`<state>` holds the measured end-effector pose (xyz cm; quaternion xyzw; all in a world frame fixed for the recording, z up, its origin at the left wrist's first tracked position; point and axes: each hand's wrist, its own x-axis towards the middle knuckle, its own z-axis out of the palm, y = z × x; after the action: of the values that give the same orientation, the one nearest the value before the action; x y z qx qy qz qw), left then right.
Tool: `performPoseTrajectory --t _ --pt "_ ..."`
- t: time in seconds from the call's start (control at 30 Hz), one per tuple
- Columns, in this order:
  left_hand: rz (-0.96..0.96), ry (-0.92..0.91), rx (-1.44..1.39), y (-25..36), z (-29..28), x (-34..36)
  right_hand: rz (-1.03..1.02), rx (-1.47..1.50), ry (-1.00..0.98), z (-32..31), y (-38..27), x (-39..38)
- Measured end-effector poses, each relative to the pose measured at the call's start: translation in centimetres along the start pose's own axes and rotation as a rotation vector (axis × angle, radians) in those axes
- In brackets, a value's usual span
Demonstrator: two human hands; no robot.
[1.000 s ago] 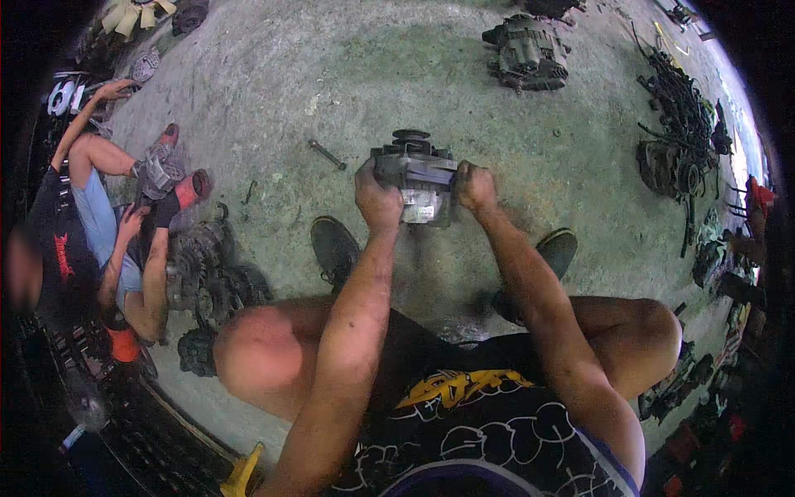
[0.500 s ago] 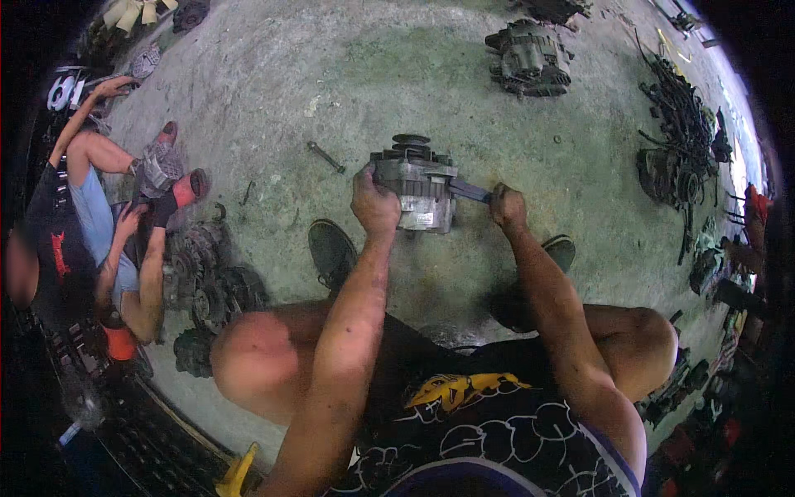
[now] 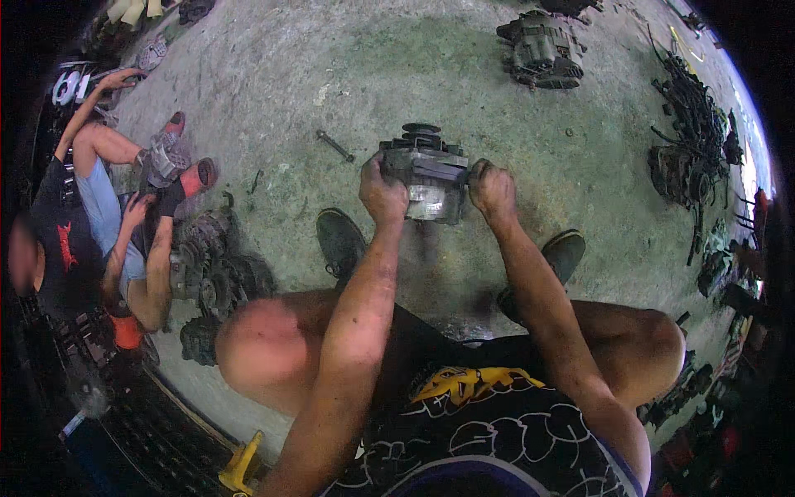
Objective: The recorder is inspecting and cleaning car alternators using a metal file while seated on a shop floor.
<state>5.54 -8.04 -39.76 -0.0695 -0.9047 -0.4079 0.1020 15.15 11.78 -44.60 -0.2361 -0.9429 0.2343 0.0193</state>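
Observation:
An alternator [image 3: 436, 202] with a dark grooved pulley [image 3: 421, 133] at its far end stands on the concrete floor between my feet. My left hand [image 3: 383, 194] is closed round its left side, thumb on the casing. My right hand [image 3: 494, 194], a closed fist, grips a flat grey metal bar [image 3: 439, 169] close to the alternator's right side. The bar reaches leftward across the casing, just below the pulley. Where its tip ends against the housing is hard to make out. A long bolt [image 3: 335, 146] lies on the floor beyond my left hand.
Another alternator [image 3: 542, 54] sits farther off to the right. Dark wiring and parts [image 3: 691, 141] are heaped along the right side. At left, a seated person [image 3: 99, 215] handles a metal part, near several greasy parts [image 3: 211, 269]. A yellow-handled tool [image 3: 242, 464] is at lower left.
My right hand has moved left, up against the alternator, and the bar now lies across the casing instead of sticking out to the right. My left hand keeps its hold.

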Motion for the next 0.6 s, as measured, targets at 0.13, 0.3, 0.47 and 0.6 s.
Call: performPoseTrajectory --t 0.13,0.3,0.47,0.6 --pt "-0.017 0.014 -0.011 -0.1 -0.1 0.2 0.119 -0.046 -0.059 -1.3 -1.5 -1.4" --pt "-0.025 -0.002 -0.003 0.0 0.1 0.0 -0.068 -0.158 -0.009 0.6 -1.2 -1.9" --pt "-0.065 -0.006 0.008 -0.6 0.6 0.2 0.172 -0.082 -0.097 -1.6 -0.7 -3.1" --pt "-0.108 -0.045 -0.047 1.2 0.0 0.0 0.127 -0.125 -0.109 -0.5 -1.8 -2.2"
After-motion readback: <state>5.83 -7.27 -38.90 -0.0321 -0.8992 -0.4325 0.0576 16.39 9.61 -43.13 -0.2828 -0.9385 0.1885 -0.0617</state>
